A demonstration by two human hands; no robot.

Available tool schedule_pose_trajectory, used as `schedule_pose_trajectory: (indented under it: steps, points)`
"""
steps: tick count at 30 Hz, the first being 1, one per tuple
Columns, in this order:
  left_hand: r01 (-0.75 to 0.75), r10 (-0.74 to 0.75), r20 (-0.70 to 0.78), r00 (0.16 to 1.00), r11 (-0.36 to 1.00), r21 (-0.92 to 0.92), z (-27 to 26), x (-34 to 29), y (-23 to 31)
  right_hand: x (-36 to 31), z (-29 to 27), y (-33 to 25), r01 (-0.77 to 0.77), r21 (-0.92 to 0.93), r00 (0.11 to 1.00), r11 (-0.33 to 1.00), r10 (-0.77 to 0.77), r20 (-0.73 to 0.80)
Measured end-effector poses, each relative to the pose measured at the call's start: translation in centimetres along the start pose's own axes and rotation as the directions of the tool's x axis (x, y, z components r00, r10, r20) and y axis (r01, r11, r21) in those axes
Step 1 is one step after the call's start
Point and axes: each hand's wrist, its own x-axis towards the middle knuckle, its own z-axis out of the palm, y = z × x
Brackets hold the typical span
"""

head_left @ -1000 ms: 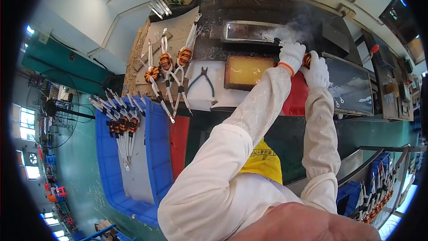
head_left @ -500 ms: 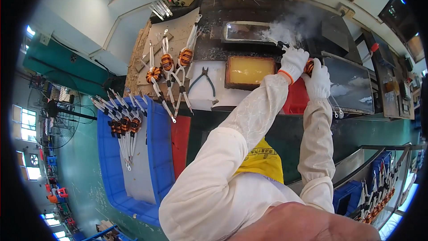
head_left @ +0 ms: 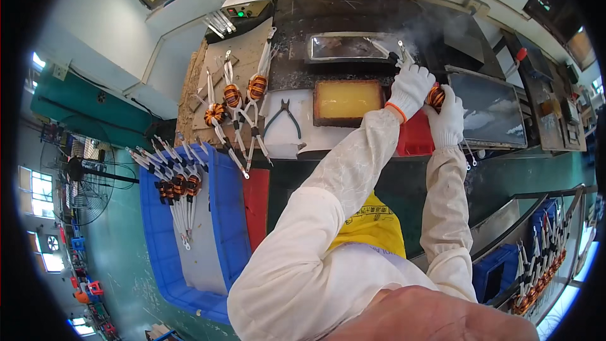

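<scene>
White-gloved, my left hand (head_left: 410,90) is closed around the white wire leads (head_left: 385,50) of a copper-wound ring coil. One lead points left over the right end of a long narrow metal pot (head_left: 334,48) with a shiny silvery surface; another stands up above my fingers. I cannot tell whether the left-pointing tip touches the surface. My right hand (head_left: 448,118), also gloved, grips the coil (head_left: 435,96) itself, partly hiding it. More leads hang below that hand. Nearer me than the pot is a brown-rimmed tray (head_left: 317,102) of yellow material.
Three coils with leads (head_left: 232,95) lie on a board at the left, beside cutting pliers (head_left: 284,117). A blue bin (head_left: 237,240) holds several more coils. A red container (head_left: 415,136) sits under my hands; a grey panel (head_left: 486,110) lies right. Thin smoke drifts behind the pot.
The smoke over the pot has thinned. One lead now stands up above my left hand, and more of the pot's surface shows. Both hands keep their hold; the view has shifted slightly.
</scene>
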Motion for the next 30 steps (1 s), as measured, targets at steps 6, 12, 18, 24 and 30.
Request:
schedule_pose_trajectory:
  steps: [6, 12, 18, 24, 30]
  points:
    - [-0.18, 0.187, -0.114, 0.976, 0.981, 0.068, -2.2, 1.9, 1.9, -2.5, -0.2, 2.0, 0.014, 0.234, 0.975, 0.972, 0.039, -0.219]
    - [-0.393, 0.402, -0.187, 0.896, 0.916, 0.087, -4.0, 3.5, 5.4, -5.7, 1.5, 4.0, -0.01, 0.6, 0.914, 0.8, 0.25, -0.319]
    - [-0.467, 0.473, -0.186, 0.861, 0.881, 0.076, -5.0, 3.2, 6.5, -7.4, 1.4, 3.1, -0.055, 0.63, 0.897, 0.775, 0.315, -0.309]
    - [-0.496, 0.5, -0.142, 0.854, 0.866, 0.061, -5.0, 2.3, 5.9, -7.6, 2.1, 3.4, -0.014, 0.558, 0.895, 0.83, 0.26, -0.363]
    - [-0.534, 0.548, -0.216, 0.808, 0.836, 0.124, -6.9, 2.6, 7.3, -7.9, 2.1, 4.2, -0.076, 0.548, 0.893, 0.833, 0.301, -0.334]
